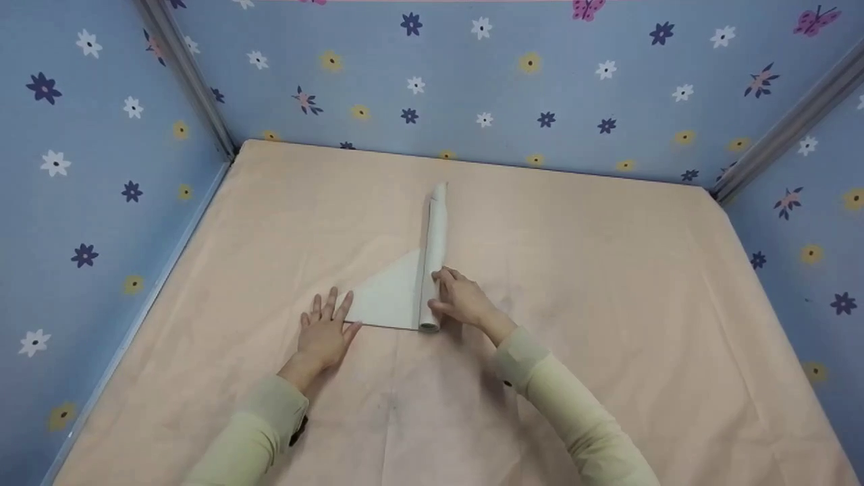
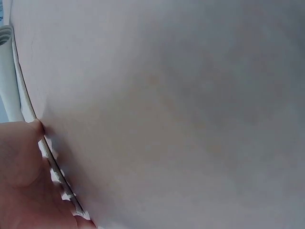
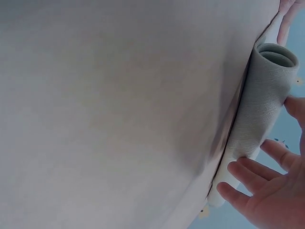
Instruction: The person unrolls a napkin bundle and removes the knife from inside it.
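Note:
A pale sheet point(image 1: 391, 297), smooth and whitish, lies partly rolled on the peach cloth. Its right part forms a narrow roll point(image 1: 435, 253) that points away from me, with a coiled end nearest me. My left hand point(image 1: 325, 337) rests flat with spread fingers on the left corner of the sheet. From the right, my right hand point(image 1: 466, 300) touches the side of the roll near its close end. In the right wrist view, the extended fingers point(image 3: 250, 174) and thumb meet the roll's outer face, spaced along it. The left wrist view shows the left hand point(image 2: 28, 176) along the sheet's edge.
A peach cloth point(image 1: 607, 283) with light creases covers the table. Blue panels point(image 1: 445, 74) with flowers and butterflies stand at the back, left and right. Grey posts point(image 1: 192, 74) join the panels at the far corners.

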Available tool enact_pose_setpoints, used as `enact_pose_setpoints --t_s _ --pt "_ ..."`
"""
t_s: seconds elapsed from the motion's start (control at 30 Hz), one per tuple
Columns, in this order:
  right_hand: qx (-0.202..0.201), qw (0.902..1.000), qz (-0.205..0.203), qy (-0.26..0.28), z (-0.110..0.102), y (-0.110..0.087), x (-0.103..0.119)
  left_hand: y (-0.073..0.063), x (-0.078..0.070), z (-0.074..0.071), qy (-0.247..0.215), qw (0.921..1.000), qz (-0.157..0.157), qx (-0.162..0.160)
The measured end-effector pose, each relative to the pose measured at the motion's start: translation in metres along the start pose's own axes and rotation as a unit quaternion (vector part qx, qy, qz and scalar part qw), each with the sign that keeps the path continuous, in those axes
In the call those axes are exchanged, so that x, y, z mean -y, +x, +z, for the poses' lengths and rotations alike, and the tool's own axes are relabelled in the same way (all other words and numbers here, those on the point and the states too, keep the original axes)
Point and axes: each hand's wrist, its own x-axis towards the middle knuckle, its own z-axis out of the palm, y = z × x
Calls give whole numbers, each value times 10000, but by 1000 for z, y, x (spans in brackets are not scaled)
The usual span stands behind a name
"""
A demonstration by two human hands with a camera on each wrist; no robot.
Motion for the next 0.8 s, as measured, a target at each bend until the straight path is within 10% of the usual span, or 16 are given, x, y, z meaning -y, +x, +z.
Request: enact_pose_setpoints --t_s 0.8 --pt "-203 9998 -59 -28 -2 -18 -19 -1 -1 -1 -82 10000 -14 15"
